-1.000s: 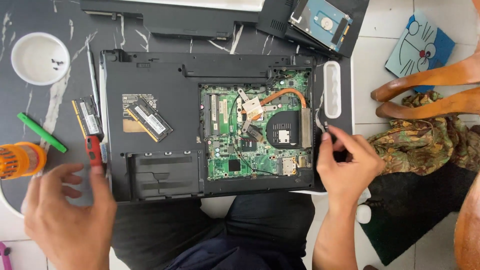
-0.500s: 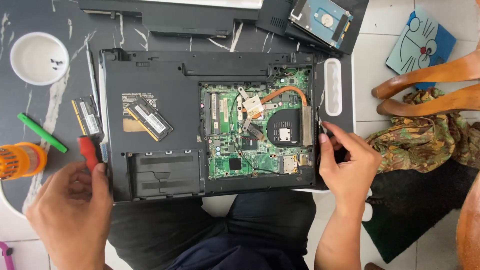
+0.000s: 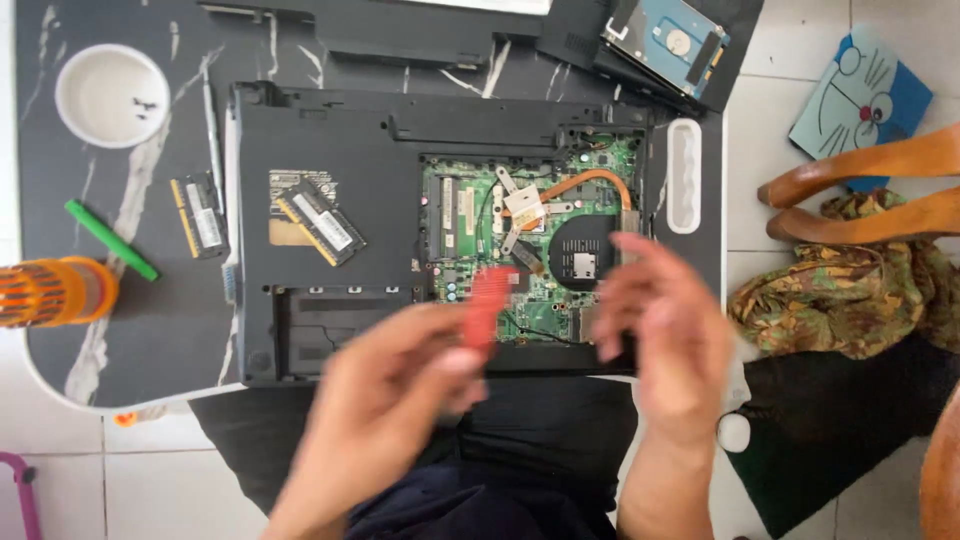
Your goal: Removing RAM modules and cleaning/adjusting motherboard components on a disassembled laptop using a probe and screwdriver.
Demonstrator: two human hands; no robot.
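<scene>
Holding a red-handled screwdriver in curled fingers, the left hand hovered over the near edge of an opened laptop lying upside down on the dark marbled table. The tool's red handle stood over the green circuit board, just beside the round black fan. The right hand, blurred, was raised over the laptop's right side with fingers loosely bent; whether it gripped anything could not be told. One memory stick lay on the laptop's black shell, another on the table to its left. A white bowl and a green pen sat further left, a hard drive at the far edge.
</scene>
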